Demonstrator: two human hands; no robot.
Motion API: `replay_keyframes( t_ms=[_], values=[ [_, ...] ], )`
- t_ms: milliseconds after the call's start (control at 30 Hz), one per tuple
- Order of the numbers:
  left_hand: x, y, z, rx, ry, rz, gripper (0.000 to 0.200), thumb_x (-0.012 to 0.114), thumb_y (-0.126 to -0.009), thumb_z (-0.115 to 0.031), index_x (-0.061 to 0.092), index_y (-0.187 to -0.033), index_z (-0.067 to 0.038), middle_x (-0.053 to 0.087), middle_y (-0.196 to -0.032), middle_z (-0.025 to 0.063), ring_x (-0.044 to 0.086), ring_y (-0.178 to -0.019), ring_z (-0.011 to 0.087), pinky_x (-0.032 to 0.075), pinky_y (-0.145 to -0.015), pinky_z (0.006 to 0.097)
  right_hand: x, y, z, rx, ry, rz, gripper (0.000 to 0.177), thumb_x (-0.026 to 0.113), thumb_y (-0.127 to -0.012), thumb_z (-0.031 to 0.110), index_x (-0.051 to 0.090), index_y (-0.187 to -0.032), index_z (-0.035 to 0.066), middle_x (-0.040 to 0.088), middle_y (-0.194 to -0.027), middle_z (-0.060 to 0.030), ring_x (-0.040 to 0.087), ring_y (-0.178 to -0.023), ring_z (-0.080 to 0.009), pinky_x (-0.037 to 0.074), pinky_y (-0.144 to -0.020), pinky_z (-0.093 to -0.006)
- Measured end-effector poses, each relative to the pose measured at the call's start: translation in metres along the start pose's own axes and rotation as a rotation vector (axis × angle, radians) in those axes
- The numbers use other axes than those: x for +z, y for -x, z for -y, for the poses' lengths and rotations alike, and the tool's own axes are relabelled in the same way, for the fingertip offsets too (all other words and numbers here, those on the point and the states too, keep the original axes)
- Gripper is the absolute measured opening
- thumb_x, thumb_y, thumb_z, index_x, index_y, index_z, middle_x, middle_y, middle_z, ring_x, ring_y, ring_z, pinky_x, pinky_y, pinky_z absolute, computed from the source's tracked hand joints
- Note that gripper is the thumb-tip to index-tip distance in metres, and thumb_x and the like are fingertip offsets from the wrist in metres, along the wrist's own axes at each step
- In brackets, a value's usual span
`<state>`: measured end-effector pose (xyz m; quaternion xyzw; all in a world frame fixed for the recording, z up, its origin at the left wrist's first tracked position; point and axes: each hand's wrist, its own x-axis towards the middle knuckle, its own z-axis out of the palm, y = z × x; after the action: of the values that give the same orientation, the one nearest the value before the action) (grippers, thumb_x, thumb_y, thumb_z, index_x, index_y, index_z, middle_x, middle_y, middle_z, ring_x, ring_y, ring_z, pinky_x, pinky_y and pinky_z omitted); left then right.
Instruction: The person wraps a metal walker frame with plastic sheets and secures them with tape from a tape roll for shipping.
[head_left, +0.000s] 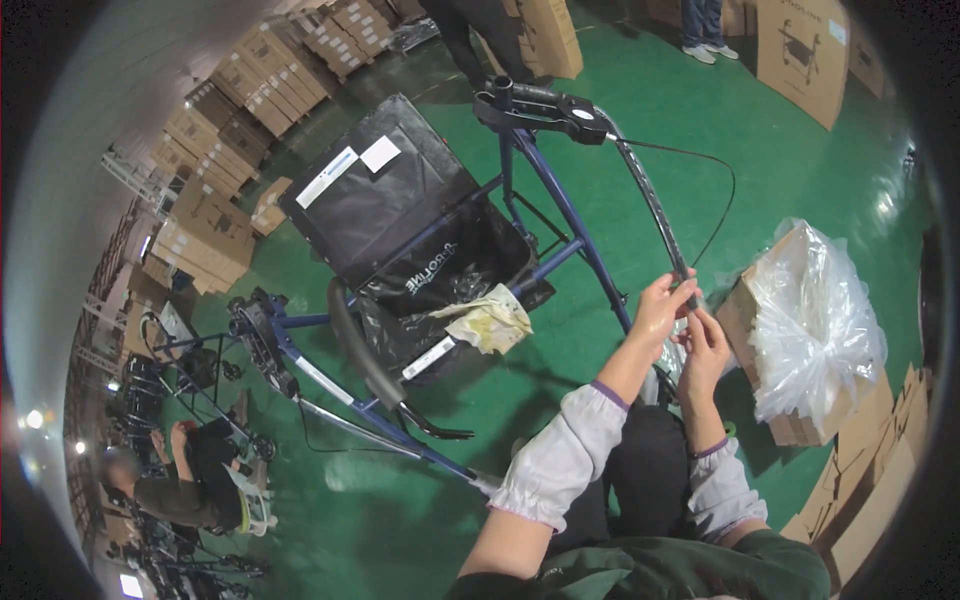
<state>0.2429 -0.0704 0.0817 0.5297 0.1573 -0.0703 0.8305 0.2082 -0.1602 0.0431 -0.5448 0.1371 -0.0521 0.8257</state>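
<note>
Dark green clothing (690, 570) lies nearest. The left hand (652, 315) is closed around the lower end of a dark curved tube (649, 192); the right hand (706, 358), just beside it, pinches its tip. The tube's long axis slants down toward the person. Across the green floor (370, 520): stacked cartons (212, 238), blue frame (560, 200), plastic-covered box (815, 320).

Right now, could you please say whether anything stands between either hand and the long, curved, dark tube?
Nothing visible does: the left hand and right hand are at the lower end of the curved tube. The thin black cable bows out beside it, coming near the hands.
</note>
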Motion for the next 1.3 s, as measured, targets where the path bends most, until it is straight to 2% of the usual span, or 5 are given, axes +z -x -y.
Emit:
replay_keyframes(
  t_ms=[100, 400, 500, 700, 1300],
  values=[
    [0.004, 0.007, -0.008, -0.005, 0.009, -0.009, 0.024, 0.063, -0.095, -0.022, 0.061, -0.116, -0.011, 0.063, -0.09, 0.0024, 0.06, -0.077, 0.0132, 0.045, -0.064, 0.025, 0.003, -0.003, -0.001, 0.001, -0.086, -0.054, 0.021, 0.072, -0.087, 0.012, 0.061, -0.101, 0.003, 0.057, -0.078, -0.0037, 0.054, -0.059, -0.0091, 0.05, -0.051, -0.0232],
    [0.007, 0.005, -0.003, 0.007, 0.038, -0.05, 0.024, 0.063, -0.095, -0.022, 0.064, -0.114, -0.008, 0.063, -0.089, 0.0033, 0.057, -0.075, 0.0111, 0.049, -0.067, 0.0241, 0.01, -0.007, -0.003, 0.085, -0.078, -0.087, 0.011, 0.068, -0.088, 0.013, 0.059, -0.093, 0.009, 0.055, -0.082, -0.0006, 0.051, -0.068, -0.0074, 0.033, -0.042, -0.0182],
    [0.012, -0.001, 0.003, 0.019, 0.1, -0.07, 0.023, 0.064, -0.094, -0.021, 0.063, -0.114, -0.01, 0.061, -0.084, 0.0004, 0.051, -0.061, 0.0081, 0.035, -0.043, 0.0215, 0.011, -0.006, -0.002, 0.209, -0.184, -0.097, 0.013, 0.069, -0.088, 0.014, 0.061, -0.098, 0.012, 0.064, -0.087, 0.0, 0.055, -0.069, -0.0065, 0.038, -0.049, -0.0198],
    [0.016, 0.001, 0.001, 0.045, 0.094, -0.097, 0.018, 0.067, -0.092, -0.027, 0.067, -0.102, -0.013, 0.062, -0.081, -0.0006, 0.049, -0.061, 0.0069, 0.04, -0.056, 0.0209, 0.013, 0.004, 0.001, 0.264, -0.274, -0.027, 0.031, 0.064, -0.093, 0.022, 0.06, -0.121, 0.007, 0.067, -0.104, -0.0082, 0.066, -0.088, -0.0159, 0.054, -0.071, -0.0265],
    [-0.007, 0.006, 0.005, 0.012, -0.078, -0.108, 0.023, 0.065, -0.093, -0.024, 0.064, -0.11, -0.009, 0.067, -0.089, 0.0062, 0.043, -0.056, 0.0036, 0.043, -0.057, 0.0188, 0.014, 0.022, 0.01, 0.461, -0.433, 0.05, 0.039, 0.066, -0.091, 0.018, 0.052, -0.127, 0.017, 0.065, -0.105, -0.0029, 0.065, -0.073, -0.0128, 0.047, -0.051, -0.0218]
  ],
)
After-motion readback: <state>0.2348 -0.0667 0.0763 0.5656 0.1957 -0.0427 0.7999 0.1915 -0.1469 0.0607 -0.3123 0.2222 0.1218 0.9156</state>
